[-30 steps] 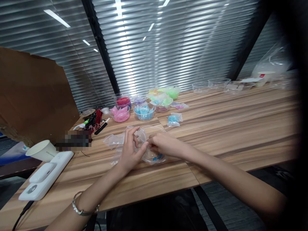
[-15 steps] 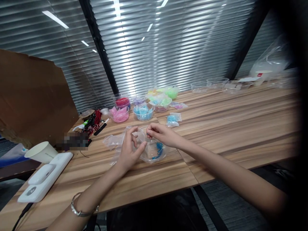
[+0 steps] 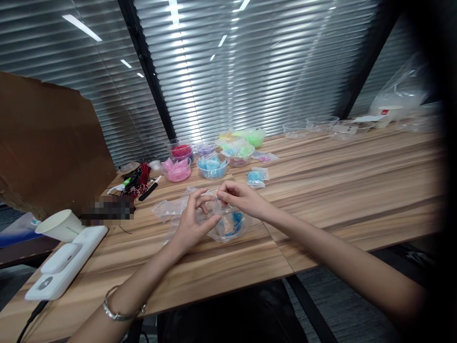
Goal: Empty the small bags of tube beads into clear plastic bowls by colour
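My left hand [image 3: 195, 218] curls its thumb and fingers around a small clear plastic bag [image 3: 216, 207], held above the near side of a clear round bowl [image 3: 224, 237]. Blue beads [image 3: 235, 223] lie along the bowl's right side. My right hand [image 3: 238, 194] is closed in a pinch at the bag's upper edge; a tiny dark-blue speck shows at its fingertips, too small to name. More empty clear bags [image 3: 170, 208] lie flat on the table just left of the bowl.
Behind the hands stand tubs of pink [image 3: 177, 169], light-blue [image 3: 213, 166] and green packets [image 3: 244, 151]. Filled blue packets [image 3: 257, 176] lie to the right. At left are a power strip [image 3: 67, 262], a paper cup [image 3: 61, 226] and bundled wires [image 3: 140, 180]. Clear bowls [image 3: 322, 124] line the back right.
My left thumb has come up closer to my right fingertips, and the clear bag now shows upright between both hands. The right hand stays nearly in place, pinched.
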`<state>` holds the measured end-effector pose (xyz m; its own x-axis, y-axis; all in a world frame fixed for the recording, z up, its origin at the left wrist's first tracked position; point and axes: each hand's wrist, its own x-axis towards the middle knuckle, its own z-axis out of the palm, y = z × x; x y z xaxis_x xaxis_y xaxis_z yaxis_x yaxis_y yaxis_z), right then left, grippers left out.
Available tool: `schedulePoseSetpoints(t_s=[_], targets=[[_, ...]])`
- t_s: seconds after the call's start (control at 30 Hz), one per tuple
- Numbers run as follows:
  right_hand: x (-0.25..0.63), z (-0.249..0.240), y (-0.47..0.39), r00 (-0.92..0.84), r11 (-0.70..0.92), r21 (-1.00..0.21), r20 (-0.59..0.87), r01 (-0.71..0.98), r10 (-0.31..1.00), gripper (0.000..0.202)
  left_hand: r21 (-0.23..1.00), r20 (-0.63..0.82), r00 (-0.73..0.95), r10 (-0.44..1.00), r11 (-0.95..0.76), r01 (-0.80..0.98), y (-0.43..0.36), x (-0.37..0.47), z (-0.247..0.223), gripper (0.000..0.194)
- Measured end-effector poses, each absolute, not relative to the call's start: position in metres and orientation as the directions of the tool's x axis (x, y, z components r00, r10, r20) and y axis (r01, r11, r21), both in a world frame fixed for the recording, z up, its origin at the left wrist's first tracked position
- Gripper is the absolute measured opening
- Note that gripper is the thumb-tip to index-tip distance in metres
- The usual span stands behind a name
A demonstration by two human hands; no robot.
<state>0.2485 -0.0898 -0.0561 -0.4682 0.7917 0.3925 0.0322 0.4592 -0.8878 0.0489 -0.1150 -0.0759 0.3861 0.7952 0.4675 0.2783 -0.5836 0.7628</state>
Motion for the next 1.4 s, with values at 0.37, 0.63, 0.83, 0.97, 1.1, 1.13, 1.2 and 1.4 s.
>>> schedulePoseSetpoints(t_s=[0.37, 0.63, 0.83, 0.97, 1.1, 1.13, 1.2, 1.4], targets=[[0.251, -0.05, -0.093, -0.478, 0.439, -0.898, 0.386, -0.002, 0.789, 0.012, 0.717, 0.512, 0.339, 0.789, -0.61, 0.337, -0.116, 0.047, -0.078, 0.061], [0.246, -0.055, -0.102, -0.635, 0.726, -0.298, 0.351, 0.62, 0.688, 0.02, 0.465, 0.723, 0.307, 0.619, -0.765, 0.446, -0.127, 0.05, -0.071, 0.064], [0.236, -0.045, -0.118, -0.733, 0.718, 0.154, 0.19, 0.679, 0.653, 0.022, 0.165, 0.817, 0.417, 0.398, -0.854, 0.494, -0.134, 0.049, -0.064, 0.072], [0.233, -0.045, -0.128, -0.746, 0.694, 0.289, 0.132, 0.659, 0.653, 0.021, 0.092, 0.839, 0.423, 0.341, -0.857, 0.508, -0.134, 0.049, -0.064, 0.073], [0.236, -0.046, -0.135, -0.794, 0.773, 0.186, 0.079, 0.606, 0.603, 0.021, 0.09, 0.841, 0.418, 0.345, -0.85, 0.52, -0.135, 0.048, -0.063, 0.076], [0.237, -0.045, -0.135, -0.803, 0.794, 0.121, 0.059, 0.595, 0.593, 0.021, 0.081, 0.843, 0.419, 0.338, -0.849, 0.522, -0.135, 0.048, -0.063, 0.076], [0.239, -0.042, -0.134, -0.817, 0.817, -0.033, 0.023, 0.576, 0.577, 0.019, 0.067, 0.843, 0.425, 0.329, -0.849, 0.525, -0.136, 0.048, -0.063, 0.077], [0.243, -0.032, -0.116, -0.847, 0.746, -0.419, -0.132, 0.518, 0.515, 0.014, 0.105, 0.837, 0.402, 0.372, -0.83, 0.548, -0.134, 0.047, -0.064, 0.071]])
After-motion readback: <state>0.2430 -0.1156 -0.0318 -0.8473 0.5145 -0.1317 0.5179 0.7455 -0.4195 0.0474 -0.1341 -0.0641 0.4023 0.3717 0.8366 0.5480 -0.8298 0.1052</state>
